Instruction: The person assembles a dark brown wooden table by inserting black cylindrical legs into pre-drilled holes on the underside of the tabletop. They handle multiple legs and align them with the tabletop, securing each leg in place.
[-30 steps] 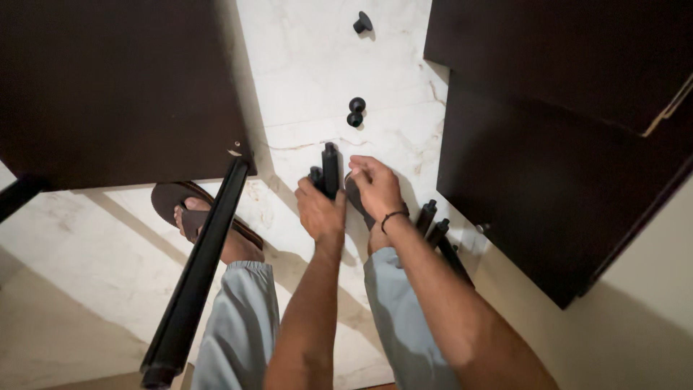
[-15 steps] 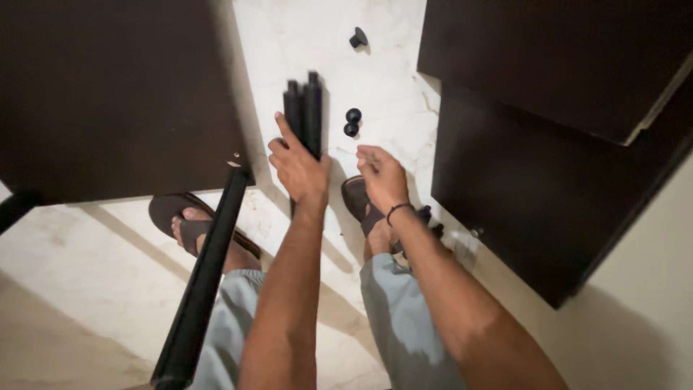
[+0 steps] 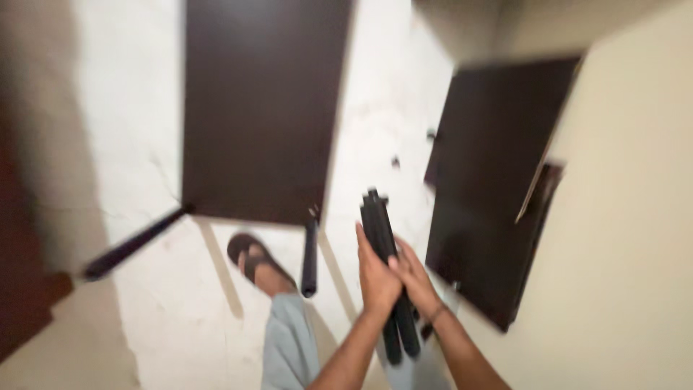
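The person stands over a pale marble floor (image 3: 144, 144) with both hands closed around a bundle of black rods (image 3: 386, 267), held upright in front of the body. The left hand (image 3: 375, 278) wraps the bundle from its left side, its grip clamped on the rods; the right hand (image 3: 417, 285) presses in from the right with its fingers folded over the same rods. Two hands on one bundle looks to me like a way of keeping several loose rods from slipping apart.

Left of the bundle, a large dark brown panel (image 3: 260, 108) lies flat on the floor, and two black legs stick out from its near edge: one (image 3: 309, 256) just beside the bundle, the other (image 3: 130, 249) well off to the left. Between those, near the bundle, a foot in a brown sandal (image 3: 249, 256) is planted on the marble. To the right of the bundle more dark panels (image 3: 491, 188) rest close against a cream wall (image 3: 635, 217). Small dark bits (image 3: 395, 162) lie on the floor beyond the bundle; the blur hides what they are.
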